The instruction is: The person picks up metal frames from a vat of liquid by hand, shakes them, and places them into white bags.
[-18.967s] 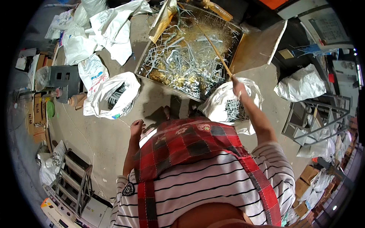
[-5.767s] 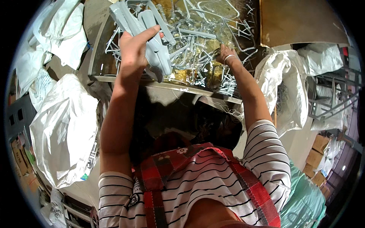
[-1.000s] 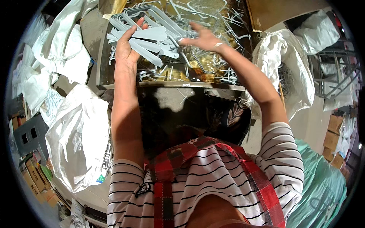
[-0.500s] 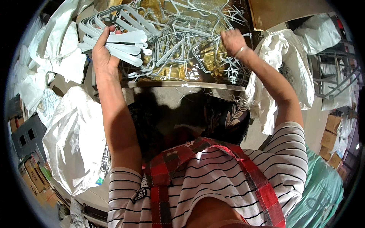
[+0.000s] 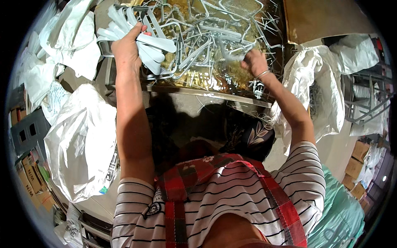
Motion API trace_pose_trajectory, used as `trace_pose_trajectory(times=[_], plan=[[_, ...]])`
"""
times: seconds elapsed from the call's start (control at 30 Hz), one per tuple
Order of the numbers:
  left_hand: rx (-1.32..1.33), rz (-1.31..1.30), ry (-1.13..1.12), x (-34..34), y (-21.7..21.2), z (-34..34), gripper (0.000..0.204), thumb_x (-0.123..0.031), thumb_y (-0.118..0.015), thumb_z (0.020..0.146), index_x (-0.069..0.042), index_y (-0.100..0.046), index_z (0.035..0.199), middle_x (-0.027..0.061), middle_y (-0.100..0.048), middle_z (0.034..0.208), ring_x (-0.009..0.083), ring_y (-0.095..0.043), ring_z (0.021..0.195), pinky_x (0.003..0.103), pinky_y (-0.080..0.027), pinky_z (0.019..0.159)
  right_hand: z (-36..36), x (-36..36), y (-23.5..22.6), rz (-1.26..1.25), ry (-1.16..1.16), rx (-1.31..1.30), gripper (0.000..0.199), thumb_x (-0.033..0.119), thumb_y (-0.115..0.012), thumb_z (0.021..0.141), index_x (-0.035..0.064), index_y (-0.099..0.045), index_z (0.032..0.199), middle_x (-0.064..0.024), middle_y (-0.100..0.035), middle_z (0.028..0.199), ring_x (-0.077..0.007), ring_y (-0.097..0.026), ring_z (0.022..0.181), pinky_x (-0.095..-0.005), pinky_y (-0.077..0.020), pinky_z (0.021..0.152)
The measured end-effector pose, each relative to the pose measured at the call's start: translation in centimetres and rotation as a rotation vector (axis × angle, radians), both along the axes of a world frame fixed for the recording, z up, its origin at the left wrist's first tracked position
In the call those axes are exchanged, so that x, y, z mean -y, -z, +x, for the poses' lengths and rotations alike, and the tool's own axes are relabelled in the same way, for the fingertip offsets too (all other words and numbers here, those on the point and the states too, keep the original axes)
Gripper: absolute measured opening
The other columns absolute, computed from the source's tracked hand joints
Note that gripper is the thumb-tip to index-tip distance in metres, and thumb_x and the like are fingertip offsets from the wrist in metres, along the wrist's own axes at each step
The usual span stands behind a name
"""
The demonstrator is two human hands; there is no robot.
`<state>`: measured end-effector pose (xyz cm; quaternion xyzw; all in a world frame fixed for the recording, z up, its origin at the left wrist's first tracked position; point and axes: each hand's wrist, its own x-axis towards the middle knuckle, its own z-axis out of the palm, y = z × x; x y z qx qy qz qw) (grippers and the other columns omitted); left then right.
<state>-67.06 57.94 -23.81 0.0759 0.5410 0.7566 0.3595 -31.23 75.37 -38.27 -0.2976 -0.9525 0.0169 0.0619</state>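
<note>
The left hand (image 5: 126,47) is closed firmly around a fanned bundle of flat grey strips (image 5: 155,43), thumb on top and fingertips showing past the far edge. The rounded ends of several strips point right, toward the middle of the tray; the other ends stick out to the left of the hand. The bundle is held up over the left front corner of a wide metal tray (image 5: 206,94).

The right hand (image 5: 255,62) is over the right part of the tray, its fingers curled inward and partly open. A blurred grey piece (image 5: 237,53) lies at its fingertips; owing to the blur, it cannot be determined whether the hand has hold of it. A pale band (image 5: 262,74) is on the right wrist.

The tray contains shiny, yellowish liquid and a tangle of loose grey bent pieces (image 5: 196,58). Thin sprigs (image 5: 269,25) are gathered along its right side.

A brown panel (image 5: 326,20) stands at the upper right. Below it is an open white sack (image 5: 291,72) with grey material inside. A second white sack (image 5: 78,144) is on the floor at the left, near the left forearm. A green sack (image 5: 339,206) is at the lower right, beside the striped sleeve (image 5: 300,177).
</note>
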Motion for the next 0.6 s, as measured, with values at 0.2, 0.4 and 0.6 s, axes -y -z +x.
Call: trace_pose_trajectory(times=[0.2, 0.4, 0.6], plan=[[-0.095, -0.051, 0.029, 0.1, 0.1, 0.5, 0.023, -0.005, -0.067, 0.075, 0.008, -0.058, 0.091, 0.0124, -0.062, 0.077, 0.0192, -0.060, 0.060, 0.030, -0.051, 0.055, -4.8, -2.1, -8.4, -0.361, 0.421, -0.454, 0.036, 0.031, -0.052, 0.086, -0.0041, -0.046, 0.084, -0.0228, -0.057, 0.069, -0.0372, -0.057, 0.064, -0.0415, -0.0456, 0.059], [-0.167, -0.067, 0.323, -0.9, 1.8, 4.0, 0.026, -0.006, -0.069, 0.073, 0.007, -0.057, 0.094, 0.0098, -0.062, 0.081, 0.0171, -0.061, 0.064, 0.027, -0.050, 0.057, -16.5, 4.2, -14.1, -0.736, 0.400, -0.768, 0.039, 0.034, -0.056, 0.083, -0.0037, -0.049, 0.089, -0.0195, -0.059, 0.070, -0.0310, -0.060, 0.066, -0.0391, -0.0470, 0.061], [0.241, -0.040, 0.313, -1.7, 3.3, 3.7, 0.034, -0.016, -0.068, 0.077, 0.006, -0.056, 0.101, 0.0122, -0.061, 0.094, 0.0214, -0.060, 0.082, 0.032, -0.050, 0.073, -20.5, 9.4, -13.7, -0.553, 0.002, -0.524, 0.036, 0.029, -0.039, 0.087, 0.0009, -0.061, 0.085, -0.0199, -0.055, 0.086, -0.0334, -0.047, 0.089, -0.0390, -0.0396, 0.080]])
